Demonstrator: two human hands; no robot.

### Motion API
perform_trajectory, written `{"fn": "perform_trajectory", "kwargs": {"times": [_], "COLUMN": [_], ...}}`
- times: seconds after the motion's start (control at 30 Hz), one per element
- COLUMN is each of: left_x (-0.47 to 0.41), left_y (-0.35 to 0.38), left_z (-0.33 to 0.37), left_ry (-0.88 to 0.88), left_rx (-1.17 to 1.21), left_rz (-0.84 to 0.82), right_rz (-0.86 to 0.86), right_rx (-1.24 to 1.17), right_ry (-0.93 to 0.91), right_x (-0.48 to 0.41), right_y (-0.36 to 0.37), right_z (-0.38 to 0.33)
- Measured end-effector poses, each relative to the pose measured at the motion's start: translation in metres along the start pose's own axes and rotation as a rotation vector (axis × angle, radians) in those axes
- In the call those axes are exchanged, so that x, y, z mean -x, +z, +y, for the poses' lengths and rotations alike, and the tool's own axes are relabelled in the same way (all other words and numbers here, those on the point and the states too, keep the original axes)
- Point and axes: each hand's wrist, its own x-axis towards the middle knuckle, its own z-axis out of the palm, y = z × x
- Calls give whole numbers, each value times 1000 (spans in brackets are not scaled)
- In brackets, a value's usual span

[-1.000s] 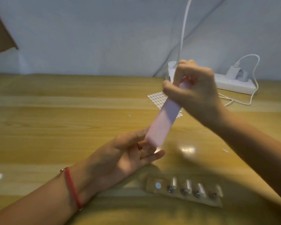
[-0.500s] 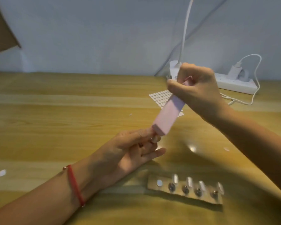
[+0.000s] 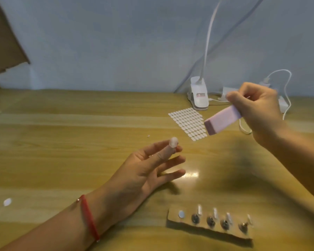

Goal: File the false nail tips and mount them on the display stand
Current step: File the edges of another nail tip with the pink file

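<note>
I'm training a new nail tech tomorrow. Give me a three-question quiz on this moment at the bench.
1. True or false: the pink block nail file touches the translucent false nail tip.
2. Which hand holds the tip?
3. The cardboard display stand shows: A) four tips, B) none.

Key: 1 false, they are apart; 2 the left hand, while the right hand grips the file; 3 A.

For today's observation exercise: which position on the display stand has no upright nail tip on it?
The leftmost position of the display stand: it shows only a flat white oval, while the other four hold upright tips.
</note>
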Motion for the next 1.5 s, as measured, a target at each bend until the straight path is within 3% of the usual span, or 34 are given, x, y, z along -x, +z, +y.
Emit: {"fn": "perform_trajectory", "kwargs": {"times": [0.1, 0.23, 0.53, 0.87, 1.0, 1.13, 1.23, 1.4, 1.5], "left_x": [1, 2, 5, 10, 9, 11, 9, 10, 9], "left_y": [2, 5, 9, 11, 12, 14, 13, 15, 13], "left_z": [-3, -5, -9, -7, -10, -10, -11, -11, -12], "left_ry": [36, 76, 91, 63, 134, 164, 172, 223, 234], "left_rx": [-21, -53, -248, -303, -348, -363, -362, -402, -397], "left_rz": [48, 20, -11, -29, 30, 15, 59, 5, 36], "right_rz": [-107, -210, -284, -348, -207, -359, -220, -474, -320], "right_rx": [-6, 30, 313, 363, 318, 296, 263, 279, 271], "right_ry": [-21, -222, -509, -658, -565, -639, -523, -661, -503], "right_x": [20, 43, 26, 50, 34, 57, 38, 63, 37], "right_y": [13, 32, 25, 30, 25, 41, 31, 42, 34], "right_z": [-14, -39, -52, -62, -62, -57, -54, -57, -57]}}
